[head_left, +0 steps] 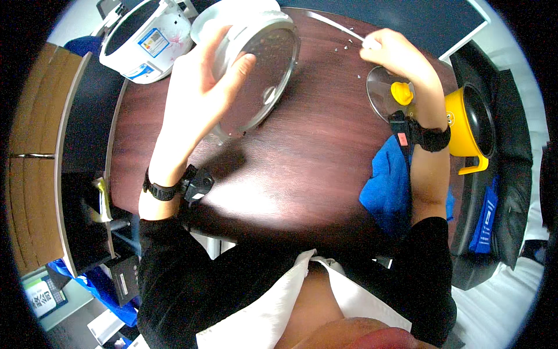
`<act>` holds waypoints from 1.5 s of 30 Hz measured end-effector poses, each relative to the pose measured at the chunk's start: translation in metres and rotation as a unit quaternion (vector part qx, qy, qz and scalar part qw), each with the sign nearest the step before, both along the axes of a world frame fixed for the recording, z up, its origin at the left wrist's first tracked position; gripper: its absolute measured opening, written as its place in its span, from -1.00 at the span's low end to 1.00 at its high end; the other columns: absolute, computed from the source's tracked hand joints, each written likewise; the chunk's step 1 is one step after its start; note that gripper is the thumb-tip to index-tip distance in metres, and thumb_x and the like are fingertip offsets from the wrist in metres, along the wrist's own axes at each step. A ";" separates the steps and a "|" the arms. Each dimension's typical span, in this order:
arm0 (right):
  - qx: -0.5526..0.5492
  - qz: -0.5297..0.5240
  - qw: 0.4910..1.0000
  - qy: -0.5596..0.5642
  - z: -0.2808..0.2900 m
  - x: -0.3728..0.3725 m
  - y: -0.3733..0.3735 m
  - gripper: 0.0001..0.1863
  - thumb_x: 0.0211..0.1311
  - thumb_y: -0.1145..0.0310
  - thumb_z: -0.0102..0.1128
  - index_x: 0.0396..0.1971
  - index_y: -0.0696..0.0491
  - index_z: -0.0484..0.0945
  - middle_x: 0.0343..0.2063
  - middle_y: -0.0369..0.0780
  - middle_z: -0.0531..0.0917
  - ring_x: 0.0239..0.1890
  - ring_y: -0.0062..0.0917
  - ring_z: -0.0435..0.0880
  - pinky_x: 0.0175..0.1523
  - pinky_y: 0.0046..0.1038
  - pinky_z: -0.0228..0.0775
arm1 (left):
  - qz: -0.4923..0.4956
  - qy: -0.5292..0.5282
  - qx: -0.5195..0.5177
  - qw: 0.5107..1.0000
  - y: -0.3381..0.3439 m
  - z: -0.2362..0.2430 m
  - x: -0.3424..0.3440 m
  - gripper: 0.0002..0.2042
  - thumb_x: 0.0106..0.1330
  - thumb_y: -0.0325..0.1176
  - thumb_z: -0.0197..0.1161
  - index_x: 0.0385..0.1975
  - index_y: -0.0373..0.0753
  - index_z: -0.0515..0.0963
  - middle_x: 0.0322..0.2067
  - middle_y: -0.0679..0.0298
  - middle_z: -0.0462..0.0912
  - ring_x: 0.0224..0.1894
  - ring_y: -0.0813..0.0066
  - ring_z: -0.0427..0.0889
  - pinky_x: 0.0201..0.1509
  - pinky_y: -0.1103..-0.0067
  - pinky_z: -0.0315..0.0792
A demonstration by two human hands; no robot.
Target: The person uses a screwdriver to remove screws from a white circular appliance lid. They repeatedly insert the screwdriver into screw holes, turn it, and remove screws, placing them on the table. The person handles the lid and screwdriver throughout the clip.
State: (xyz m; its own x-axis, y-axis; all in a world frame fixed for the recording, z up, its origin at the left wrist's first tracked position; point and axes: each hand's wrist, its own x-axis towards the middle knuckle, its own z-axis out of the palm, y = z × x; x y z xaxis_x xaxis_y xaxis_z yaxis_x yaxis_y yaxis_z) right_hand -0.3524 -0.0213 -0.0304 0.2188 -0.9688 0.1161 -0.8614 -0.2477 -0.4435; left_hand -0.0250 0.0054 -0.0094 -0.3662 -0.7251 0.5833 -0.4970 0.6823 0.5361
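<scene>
1. Head view shows our left hand (pixel 200 81) at a tilted round glass piece (pixel 264 70), a lid or a shallow vessel, over the far left part of the table (pixel 314 157). Thumb and fingers are spread wide, and they seem to have hold of its rim; the exact contact is hidden from us.

2. Our right hand (pixel 395 52) is closed, fingers curled around the near end of a pale slender utensil (pixel 343 29) at the far edge. We cannot make out its tip.

3. We judge the step in hand to be keeping the glass piece tilted with one hand while handling the utensil with the other. The next move would call for a firm left grip and a controlled right wrist.

4. Small pale bits (pixel 358 77) lie scattered on the dark reddish wood near our right hand. Close by rests a glass lid with a yellow knob (pixel 401 93), partly behind our wrist.

5. Under our right forearm we see a blue cloth (pixel 383 186); to its right stands a yellow pot (pixel 463 128), its support unclear to us.

6. Around us are a white pot (pixel 145 52) at upper left, a wooden cabinet (pixel 35 104) and a black chair (pixel 517 174).
</scene>
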 end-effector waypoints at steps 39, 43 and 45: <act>0.010 0.080 0.965 -0.249 0.030 0.092 0.025 -0.50 0.01 0.36 0.31 -0.04 0.22 0.43 -0.26 -0.21 0.57 -0.21 -0.64 0.49 -0.14 -0.60 0.33 | -0.073 0.001 0.095 0.993 -0.004 0.011 0.012 -0.53 0.07 -0.22 0.35 -0.06 -0.35 0.46 -0.29 0.15 0.60 -0.22 0.52 0.55 -0.09 0.60 0.40; -0.289 0.122 0.940 -0.135 -0.020 0.058 -0.011 -0.58 0.09 0.11 0.25 -0.13 0.06 0.53 -0.63 -0.41 0.47 -0.69 -0.83 0.32 -0.61 -0.73 0.10 | -0.047 -0.047 0.131 0.989 -0.017 0.009 0.023 -0.57 0.03 -0.19 0.38 -0.19 -0.35 0.49 -0.47 0.23 0.57 -0.38 0.56 0.53 -0.30 0.63 0.39; -0.080 0.045 0.981 -0.173 -0.001 0.059 0.006 -0.59 0.09 0.09 0.24 -0.17 0.07 0.54 -0.66 -0.42 0.42 -0.70 -0.82 0.29 -0.62 -0.72 0.10 | -0.059 -0.087 0.141 0.985 -0.027 0.005 0.033 -0.60 0.04 -0.18 0.38 -0.25 -0.35 0.49 -0.54 0.26 0.54 -0.45 0.59 0.50 -0.39 0.64 0.35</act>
State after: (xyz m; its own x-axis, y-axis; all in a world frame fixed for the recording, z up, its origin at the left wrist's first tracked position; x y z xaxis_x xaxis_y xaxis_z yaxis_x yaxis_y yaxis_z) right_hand -0.2937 -0.0155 -0.0314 0.2232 -0.9109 0.3470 -0.6378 -0.4057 -0.6547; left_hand 0.0084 -0.0218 -0.0040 -0.5332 -0.7958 0.2869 -0.5242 0.5770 0.6263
